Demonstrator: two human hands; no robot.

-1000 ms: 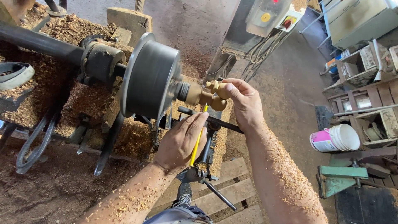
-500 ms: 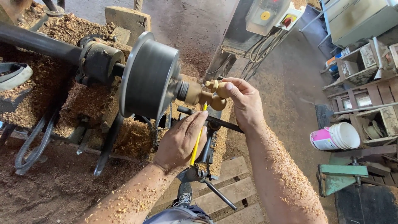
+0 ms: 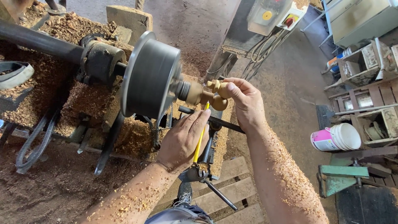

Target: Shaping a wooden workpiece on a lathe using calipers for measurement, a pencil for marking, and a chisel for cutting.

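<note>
Nothing moved: left hand [image 3: 181, 141] grips one yellow pencil [image 3: 201, 132]; right hand [image 3: 244, 101] pinches one turned wooden piece [image 3: 216, 94].

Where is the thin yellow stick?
In the head view, the thin yellow stick is near the middle, held by the left hand, its tip just under the turned wooden piece on the lathe.

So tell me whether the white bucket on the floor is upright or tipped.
Tipped: the bucket lies on its side on the floor, its round end facing the camera.
</note>
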